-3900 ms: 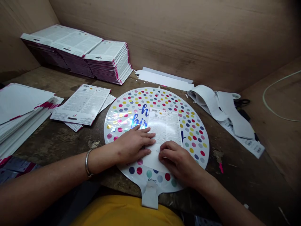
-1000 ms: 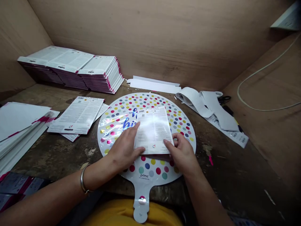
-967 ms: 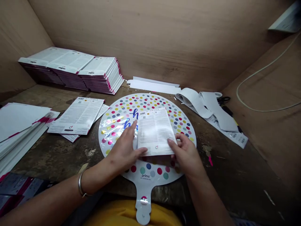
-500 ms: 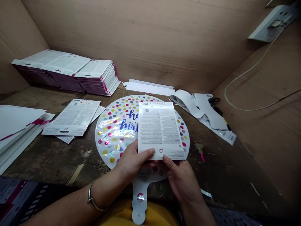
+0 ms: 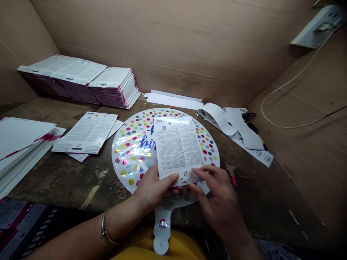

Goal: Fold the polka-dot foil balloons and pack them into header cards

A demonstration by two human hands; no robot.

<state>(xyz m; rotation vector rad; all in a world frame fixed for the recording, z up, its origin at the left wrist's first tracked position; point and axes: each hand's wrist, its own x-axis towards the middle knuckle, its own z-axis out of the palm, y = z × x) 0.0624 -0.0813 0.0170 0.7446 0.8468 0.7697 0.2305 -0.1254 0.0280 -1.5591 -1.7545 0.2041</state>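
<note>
A white printed card sleeve [image 5: 177, 144] with a QR code and small text is tilted up in front of me. My left hand [image 5: 154, 186] grips its lower left corner, thumb on the front and fingers behind. My right hand [image 5: 217, 191], slightly blurred, is at the lower right edge. Its thumb and fingers are apart, fingertips over the printed face beside the hanging slot [image 5: 185, 179], where the card looks raised. Behind the sleeve lies a round foil balloon [image 5: 130, 155] with coloured dots and blue lettering, its tail [image 5: 162, 231] pointing towards me.
Stacked card sleeves [image 5: 108, 95] stand at the back left. Loose sleeves [image 5: 86, 133] and a pile of white cards [image 5: 24, 141] lie at the left. A label strip [image 5: 235, 126], scissors [image 5: 248, 116] and white paper strips [image 5: 173, 99] lie farther back. A cable [image 5: 273, 124] hangs at the right.
My right hand has loosened from the lower edge, and its fingers have come round to the front by the slot. The sleeve has tilted slightly. My left hand keeps its hold.
</note>
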